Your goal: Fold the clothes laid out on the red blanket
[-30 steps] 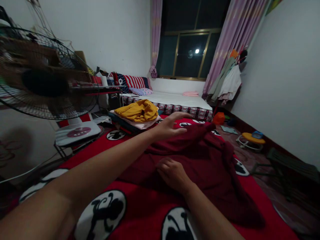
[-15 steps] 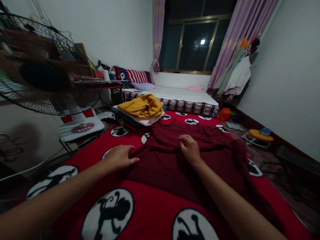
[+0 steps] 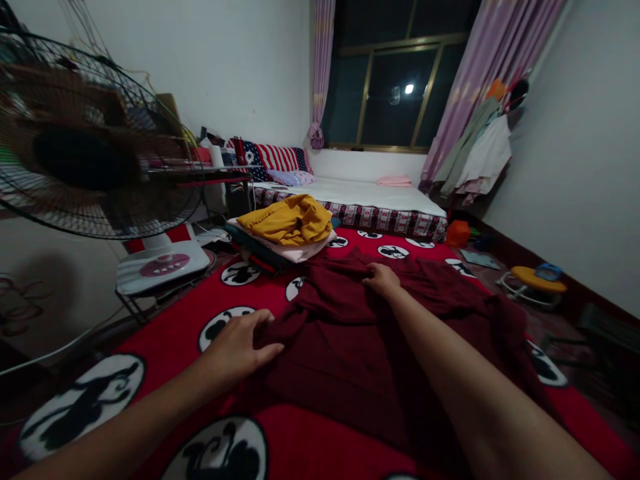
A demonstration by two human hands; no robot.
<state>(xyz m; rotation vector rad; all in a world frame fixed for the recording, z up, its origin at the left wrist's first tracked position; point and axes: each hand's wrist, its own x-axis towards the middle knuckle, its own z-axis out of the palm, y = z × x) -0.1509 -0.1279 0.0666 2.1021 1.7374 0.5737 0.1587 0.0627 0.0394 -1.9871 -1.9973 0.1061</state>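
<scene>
A maroon long-sleeved top (image 3: 345,360) lies spread and wrinkled over a red blanket (image 3: 165,360) with white circles and dark figures. My right hand (image 3: 384,280) pinches the cloth at its upper middle, fingers closed. At the top's left edge, my left hand (image 3: 245,341) has thumb and fingers apart, close around a bunched fold without visibly gripping it. Beyond the hands sits a folded clothes pile, a mustard-yellow garment (image 3: 287,220) on top and a pale pink one (image 3: 310,251) beneath.
At the left stand a large wire-caged fan (image 3: 80,157) and a folding chair (image 3: 160,267). Behind is another bed (image 3: 345,190) below the window. A yellow-topped stool (image 3: 537,279) and an orange object (image 3: 457,233) are on the floor at right.
My right hand has moved forward on the top and its fingers have closed on the cloth. Folds have bunched near both hands. My left hand stays at the left edge. The view has shifted slightly.
</scene>
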